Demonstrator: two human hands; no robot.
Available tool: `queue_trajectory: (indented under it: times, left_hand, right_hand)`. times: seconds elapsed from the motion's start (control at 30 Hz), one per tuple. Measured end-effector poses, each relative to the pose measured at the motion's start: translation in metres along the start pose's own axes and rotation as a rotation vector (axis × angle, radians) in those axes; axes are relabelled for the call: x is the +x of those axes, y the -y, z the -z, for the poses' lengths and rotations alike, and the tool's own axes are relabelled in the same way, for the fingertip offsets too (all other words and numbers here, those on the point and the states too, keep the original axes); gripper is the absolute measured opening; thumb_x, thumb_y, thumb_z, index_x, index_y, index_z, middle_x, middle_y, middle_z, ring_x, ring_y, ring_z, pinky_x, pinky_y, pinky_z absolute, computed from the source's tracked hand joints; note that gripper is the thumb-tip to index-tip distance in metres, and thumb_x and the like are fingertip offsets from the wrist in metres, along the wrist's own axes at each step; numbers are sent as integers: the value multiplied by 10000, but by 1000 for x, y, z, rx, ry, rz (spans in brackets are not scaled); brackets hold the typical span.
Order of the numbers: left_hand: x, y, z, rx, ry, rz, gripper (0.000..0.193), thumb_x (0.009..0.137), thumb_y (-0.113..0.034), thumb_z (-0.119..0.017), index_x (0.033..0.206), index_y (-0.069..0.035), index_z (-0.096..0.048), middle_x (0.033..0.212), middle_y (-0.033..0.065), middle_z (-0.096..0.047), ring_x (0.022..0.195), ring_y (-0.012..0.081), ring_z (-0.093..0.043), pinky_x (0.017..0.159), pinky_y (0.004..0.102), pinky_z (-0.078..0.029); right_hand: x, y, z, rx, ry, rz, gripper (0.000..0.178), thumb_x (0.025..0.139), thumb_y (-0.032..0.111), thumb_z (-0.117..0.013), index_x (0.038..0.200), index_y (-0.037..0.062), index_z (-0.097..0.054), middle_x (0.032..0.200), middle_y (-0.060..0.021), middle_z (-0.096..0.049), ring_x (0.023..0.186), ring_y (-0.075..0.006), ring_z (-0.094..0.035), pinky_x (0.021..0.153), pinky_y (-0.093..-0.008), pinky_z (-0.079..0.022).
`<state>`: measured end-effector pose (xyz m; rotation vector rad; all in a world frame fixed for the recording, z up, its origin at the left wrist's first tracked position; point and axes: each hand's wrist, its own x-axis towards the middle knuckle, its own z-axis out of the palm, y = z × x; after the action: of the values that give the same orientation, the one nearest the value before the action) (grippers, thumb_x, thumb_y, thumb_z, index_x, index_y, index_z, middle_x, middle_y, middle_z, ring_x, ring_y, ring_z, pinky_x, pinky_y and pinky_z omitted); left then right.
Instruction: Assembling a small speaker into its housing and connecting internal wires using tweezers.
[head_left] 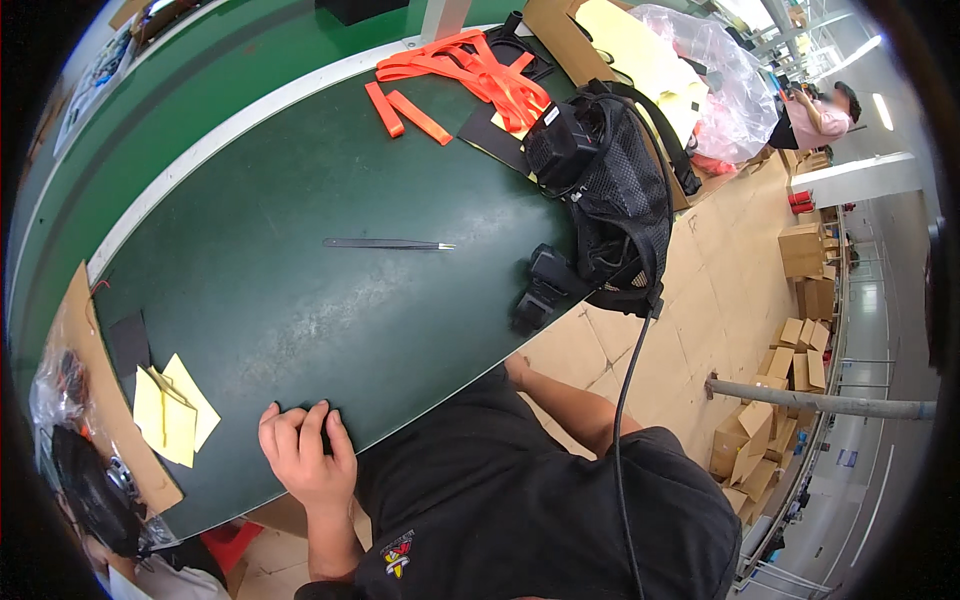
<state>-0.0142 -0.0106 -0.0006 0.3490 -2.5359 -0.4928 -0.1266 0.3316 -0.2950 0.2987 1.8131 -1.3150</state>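
My left hand (308,452) rests at the near edge of the dark green table (230,270). Its fingers are loosely bent and a little apart, with nothing in them. Yellow paper pieces (178,410) lie to its left, next to a black piece (130,342). Of my right hand (516,370) only a part shows, low beside the table edge and my lap; its fingers are hidden. Black tweezers (385,244) with pale tips lie mid-table, apart from both hands. A black mesh backpack (625,175) with boxy black devices (548,285) hangs over the right edge.
Orange ribbon (470,72) is heaped at the back, beside an open cardboard box (560,45) with yellow sheets and clear plastic. A cable (622,420) runs down from the backpack across my right side. A person (820,118) is far right, beyond stacked cartons (800,250).
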Motion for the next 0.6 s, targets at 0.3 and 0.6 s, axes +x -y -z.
queue_trajectory:
  times: [0.3,0.6]
  left_hand:
    - [-2,5,4,-61,-8,21,157,730,-64,-748,875,-68,-687,816,80,-566,824,287,-571,913,485,-483]
    - [-3,4,11,-66,-62,17,169,720,-87,-777,870,-81,-698,832,44,-563,843,240,-552,889,442,-514]
  right_hand:
    - [44,-98,81,-352,184,108,181,736,148,-592,723,-18,-663,667,-189,-587,589,-286,-544,571,-436,-452]
    - [32,-27,86,-1144,362,519,477,755,7,-605,1232,31,-623,1347,-150,-576,1277,-306,-501,1082,-351,-373]
